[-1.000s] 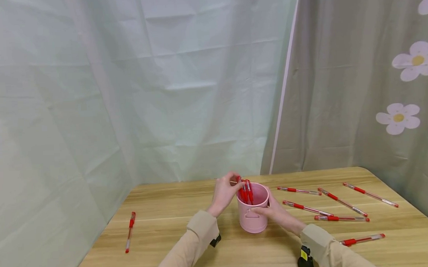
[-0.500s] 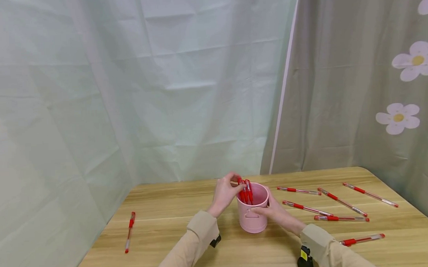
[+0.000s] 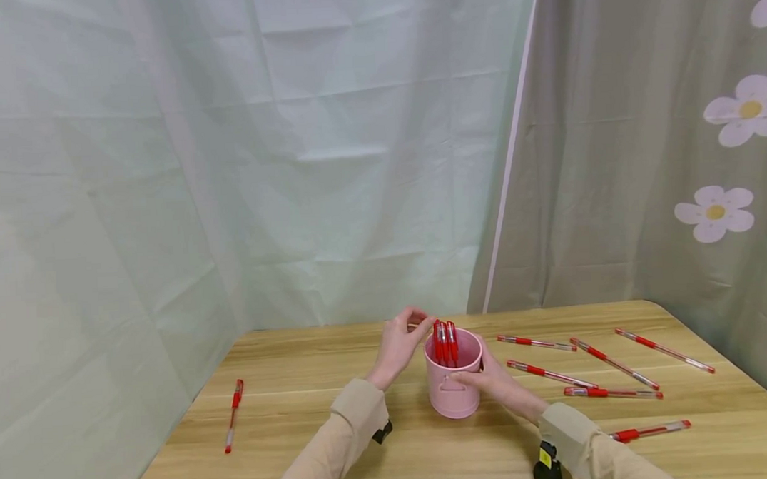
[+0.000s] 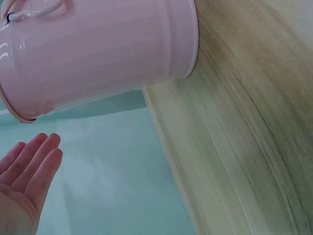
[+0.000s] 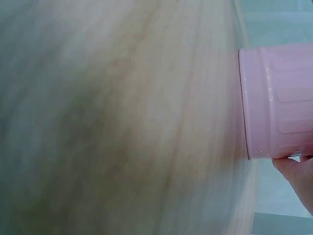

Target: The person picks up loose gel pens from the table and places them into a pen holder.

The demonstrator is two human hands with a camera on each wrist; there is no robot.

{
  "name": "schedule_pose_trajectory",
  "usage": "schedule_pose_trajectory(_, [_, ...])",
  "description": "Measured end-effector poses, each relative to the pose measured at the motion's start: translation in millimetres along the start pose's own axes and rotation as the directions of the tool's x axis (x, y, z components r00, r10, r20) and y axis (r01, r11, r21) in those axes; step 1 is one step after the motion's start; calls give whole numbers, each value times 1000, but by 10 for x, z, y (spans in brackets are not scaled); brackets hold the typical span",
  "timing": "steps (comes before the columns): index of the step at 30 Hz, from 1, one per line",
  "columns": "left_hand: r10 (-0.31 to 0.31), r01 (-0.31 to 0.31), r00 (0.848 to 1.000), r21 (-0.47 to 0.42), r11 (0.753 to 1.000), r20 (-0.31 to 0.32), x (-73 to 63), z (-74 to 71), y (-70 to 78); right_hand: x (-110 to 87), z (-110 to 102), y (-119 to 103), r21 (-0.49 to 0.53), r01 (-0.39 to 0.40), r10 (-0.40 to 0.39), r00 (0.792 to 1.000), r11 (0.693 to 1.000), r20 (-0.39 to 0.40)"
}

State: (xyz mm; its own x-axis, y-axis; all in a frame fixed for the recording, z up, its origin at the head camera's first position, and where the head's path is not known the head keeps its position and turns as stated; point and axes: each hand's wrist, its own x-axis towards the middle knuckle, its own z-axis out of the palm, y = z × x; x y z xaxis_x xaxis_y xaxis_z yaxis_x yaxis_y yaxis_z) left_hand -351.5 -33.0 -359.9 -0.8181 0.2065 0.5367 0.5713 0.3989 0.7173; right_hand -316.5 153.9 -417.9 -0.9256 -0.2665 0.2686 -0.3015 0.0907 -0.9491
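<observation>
A small pink bucket (image 3: 453, 401) stands upright near the middle of the wooden table. Several red gel pens (image 3: 445, 345) lean together inside it, caps poking above the rim. Beside the rim on the left is my left hand (image 3: 396, 347), its fingertips close to the caps and holding nothing. In the left wrist view that hand (image 4: 23, 178) has its fingers extended, just off the bucket (image 4: 107, 49). My right hand (image 3: 492, 383) grips the bucket from the right, thumb across the front near the wire handle. The right wrist view catches only part of this hand (image 5: 299, 177) against the bucket.
Several red pens lie scattered on the right side of the table, among them a pen (image 3: 615, 392) and another nearer pen (image 3: 652, 430). One lone pen (image 3: 234, 415) lies at the left. A pale curtain (image 3: 354, 162) hangs behind the table (image 3: 302, 443).
My left hand has let go of a pen in the bucket and drawn slightly left and up. The pens have shifted a little right. My right hand keeps its grip.
</observation>
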Motion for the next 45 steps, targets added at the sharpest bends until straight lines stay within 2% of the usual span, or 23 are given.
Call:
schedule_pose_trajectory(6, [72,-77,996,-81,994,-61,4,-73,-31,-53,20,-187,1,1,-1,1000,1000,21])
schedule_pose_trajectory(10, [106,-114,991,-92,989,-87,-1,-128,-25,-89,41,-276,-11,-8,9,1000,1000,29])
schedule_pose_trajectory(18, [113,-120,991,-86,989,-77,-21,-260,-76,0,5,1,17,-23,23,1000,1000,4])
schedule_pose_trajectory(24, [128,-135,987,-66,989,-101,-59,-409,-189,-11,19,46,13,-23,23,1000,1000,2])
schedule_pose_trajectory(30, [110,-116,988,-51,992,-113,-103,-566,-283,-3,7,42,12,-6,6,1000,1000,-15])
schedule_pose_trajectory(35, [66,-67,992,-14,998,-107,-213,-712,-375,8,-10,54,14,-12,12,1000,1000,-12])
schedule_pose_trajectory(42, [78,-71,990,58,996,-119,-346,-892,-517,-8,-12,45,20,-46,46,999,999,-12])
schedule_pose_trajectory(45, [53,-39,990,105,994,-133,-384,-959,-556,-10,0,38,21,-42,42,999,999,-14])
